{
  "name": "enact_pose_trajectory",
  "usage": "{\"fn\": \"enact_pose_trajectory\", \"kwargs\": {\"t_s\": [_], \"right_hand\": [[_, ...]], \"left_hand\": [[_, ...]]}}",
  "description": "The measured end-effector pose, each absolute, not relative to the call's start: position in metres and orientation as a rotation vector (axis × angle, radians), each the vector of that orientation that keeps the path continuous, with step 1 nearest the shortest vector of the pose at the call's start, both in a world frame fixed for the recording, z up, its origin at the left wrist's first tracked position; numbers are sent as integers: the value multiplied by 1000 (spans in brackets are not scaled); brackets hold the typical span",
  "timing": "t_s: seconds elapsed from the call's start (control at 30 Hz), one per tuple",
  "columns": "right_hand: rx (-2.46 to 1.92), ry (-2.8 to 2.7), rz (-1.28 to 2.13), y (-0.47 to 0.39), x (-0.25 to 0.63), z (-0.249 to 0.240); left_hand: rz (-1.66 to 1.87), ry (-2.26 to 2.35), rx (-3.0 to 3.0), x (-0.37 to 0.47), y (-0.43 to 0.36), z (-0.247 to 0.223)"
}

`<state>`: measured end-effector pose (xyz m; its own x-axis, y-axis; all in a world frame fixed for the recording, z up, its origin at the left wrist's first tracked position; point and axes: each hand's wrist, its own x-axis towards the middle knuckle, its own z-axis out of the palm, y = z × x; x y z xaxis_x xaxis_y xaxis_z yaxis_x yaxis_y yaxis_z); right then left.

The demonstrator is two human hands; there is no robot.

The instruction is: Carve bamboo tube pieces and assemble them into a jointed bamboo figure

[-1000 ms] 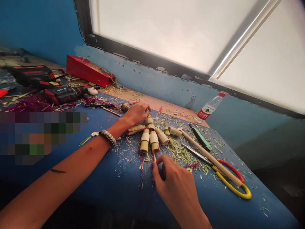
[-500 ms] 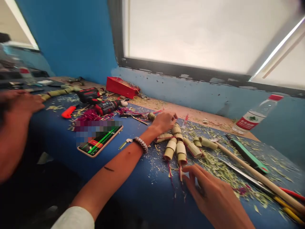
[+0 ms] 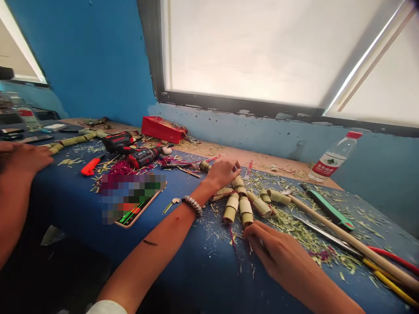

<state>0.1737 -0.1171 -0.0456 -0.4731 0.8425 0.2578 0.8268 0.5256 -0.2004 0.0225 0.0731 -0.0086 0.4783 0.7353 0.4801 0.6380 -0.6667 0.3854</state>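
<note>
A jointed figure of cut bamboo tubes [image 3: 246,209], strung on dark red string, lies on the blue table. My left hand [image 3: 224,172] is at its upper end, fingers curled inward; whatever they grip is hidden. My right hand [image 3: 278,244] has thumb and forefinger pinched together at the bottom of one bamboo leg, where the string [image 3: 251,257] comes out. A second string [image 3: 235,248] hangs loose from the neighbouring leg. Bamboo arm pieces [image 3: 278,196] stretch to the right of the body.
Bamboo shavings [image 3: 294,231] cover much of the right side, around a green-handled tool [image 3: 330,209], a wooden rod [image 3: 347,235] and a water bottle [image 3: 335,157]. On the left are a phone [image 3: 140,207], a power drill [image 3: 144,157], an orange-handled cutter [image 3: 91,166] and another person's hand [image 3: 29,159].
My right hand has moved up and left, its fingertips closing at the end of the bamboo leg. My left hand stays at the figure's top. The camera view has shifted slightly.
</note>
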Motion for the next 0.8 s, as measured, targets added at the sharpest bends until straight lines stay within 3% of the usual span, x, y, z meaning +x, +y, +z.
{"fn": "enact_pose_trajectory", "kwargs": {"t_s": [0.27, 0.57, 0.67, 0.8], "right_hand": [[-1463, -2320, 258, -126, 179, -30], [-1753, -2199, -53, -128, 164, -39], [-1784, -2197, -147, -127, 156, -43], [-1726, -2196, -269, -127, 154, -49]], "left_hand": [[1029, 1189, 2494, 21, 73, -7], [1131, 1044, 2453, 18, 60, 39], [1013, 885, 2537, 8, 26, 52], [801, 770, 2717, -12, -29, 33]]}}
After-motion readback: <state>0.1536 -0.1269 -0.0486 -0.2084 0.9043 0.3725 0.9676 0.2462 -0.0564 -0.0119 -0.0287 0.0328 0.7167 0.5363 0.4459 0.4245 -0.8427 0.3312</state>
